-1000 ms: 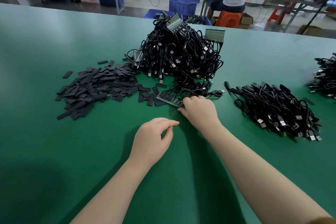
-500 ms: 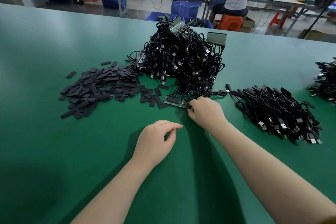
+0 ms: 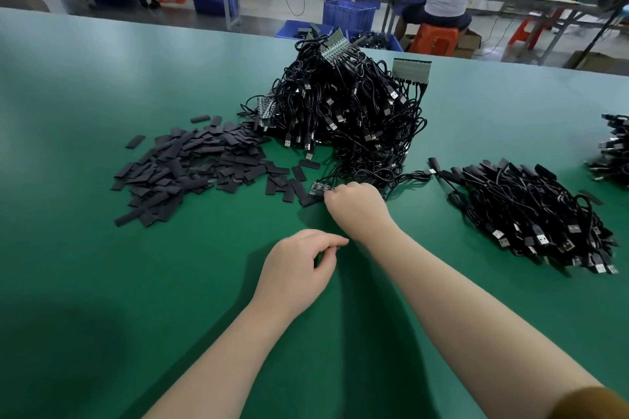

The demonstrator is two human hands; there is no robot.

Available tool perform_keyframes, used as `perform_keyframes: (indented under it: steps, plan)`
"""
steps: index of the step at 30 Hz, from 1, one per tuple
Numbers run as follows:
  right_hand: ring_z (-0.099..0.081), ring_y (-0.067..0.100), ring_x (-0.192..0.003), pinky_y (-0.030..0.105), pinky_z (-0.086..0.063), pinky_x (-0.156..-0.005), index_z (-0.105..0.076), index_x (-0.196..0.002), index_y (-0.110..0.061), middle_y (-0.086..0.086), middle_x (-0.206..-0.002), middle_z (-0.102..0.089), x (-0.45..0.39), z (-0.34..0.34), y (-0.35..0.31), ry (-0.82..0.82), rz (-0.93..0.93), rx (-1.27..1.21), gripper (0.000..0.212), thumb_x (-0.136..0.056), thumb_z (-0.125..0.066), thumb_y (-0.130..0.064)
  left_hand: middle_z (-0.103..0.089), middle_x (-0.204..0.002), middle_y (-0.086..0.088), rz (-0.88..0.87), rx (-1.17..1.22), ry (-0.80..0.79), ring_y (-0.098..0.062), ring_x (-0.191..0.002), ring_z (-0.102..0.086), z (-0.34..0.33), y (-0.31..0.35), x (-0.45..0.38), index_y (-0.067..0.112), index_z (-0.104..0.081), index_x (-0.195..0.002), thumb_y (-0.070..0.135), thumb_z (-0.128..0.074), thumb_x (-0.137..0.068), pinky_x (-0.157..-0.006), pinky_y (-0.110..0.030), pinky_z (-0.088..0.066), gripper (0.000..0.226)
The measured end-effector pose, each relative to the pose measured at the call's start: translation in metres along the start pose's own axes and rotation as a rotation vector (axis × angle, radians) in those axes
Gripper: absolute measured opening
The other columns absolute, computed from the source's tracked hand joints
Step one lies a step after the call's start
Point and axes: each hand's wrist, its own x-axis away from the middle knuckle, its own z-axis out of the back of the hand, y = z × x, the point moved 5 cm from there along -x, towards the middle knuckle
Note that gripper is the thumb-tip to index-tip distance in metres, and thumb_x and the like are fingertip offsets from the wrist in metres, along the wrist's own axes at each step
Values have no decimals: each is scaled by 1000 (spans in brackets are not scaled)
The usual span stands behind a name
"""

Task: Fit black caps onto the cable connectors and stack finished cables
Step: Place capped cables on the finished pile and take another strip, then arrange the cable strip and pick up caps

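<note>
The right hand [image 3: 357,206] pinches a small connector board [image 3: 318,189] at its ten o'clock, by the cable heap [image 3: 347,119]. The left hand [image 3: 296,269], loosely curled, grasps nothing, over bare green table [image 3: 136,282] stretching toward seven o'clock.

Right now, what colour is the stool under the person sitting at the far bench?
Orange: the stool shows best in the head view, upper right.

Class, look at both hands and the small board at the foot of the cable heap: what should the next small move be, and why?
Probably the right hand draws the small green board it pinches toward the left hand, which waits loosely curled and holding nothing, with the black caps lying just beyond.
</note>
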Motion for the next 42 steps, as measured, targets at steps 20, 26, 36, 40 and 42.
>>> perform_keyframes:
  steps: [20, 26, 36, 40, 42]
  plan:
    - [-55, 31, -109, 39, -45, -71, -50, -121, -12, 8, -112, -59, 10, -8, 23, 55, -348, -348, 37, -99, -52, -41, -69, -103, 17, 3, 8, -15, -5, -87, -64, 0, 0, -1, 32, -74, -105, 15, -58, -92, -79, -29, -51, 27]
    - [-60, 21, -48, 22, -37, -43, -63, -71, -15, -2, -54, -60, 25, 10, 32, 290, -200, 32, 21, -72, -83, -17, -69, -103, 18, 9, 12, -16, -9, -81, -65, 0, -1, 1, 34, -74, -105, 17, -58, -92, -75, -31, -52, 27]
    - [-45, 31, -64, 37, -32, -58, -50, -107, -10, 8, -77, -52, 25, 105, 156, 616, -546, -362, 23, -105, -32, -23, -68, -104, 21, 28, 15, -12, -8, -79, -65, 0, -3, -2, 36, -74, -105, 20, -58, -93, -76, -29, -53, 26]
    - [-39, 26, -68, 33, -23, -61, -53, -109, -6, 7, -82, -47, 49, 164, 151, 699, -407, -411, 28, -106, -33, -25, -67, -104, 23, 54, 17, 32, -1, -86, -63, 4, -4, 0, 37, -73, -105, 18, -57, -93, -76, -25, -53, 27]
    - [-40, 25, -67, 32, -22, -58, -56, -105, -5, 5, -81, -49, 67, 187, 137, 693, -320, -461, 29, -106, -36, -26, -67, -106, 21, 85, 27, 84, -1, -79, -63, 8, -9, -1, 35, -73, -108, 17, -57, -94, -72, -24, -54, 28]
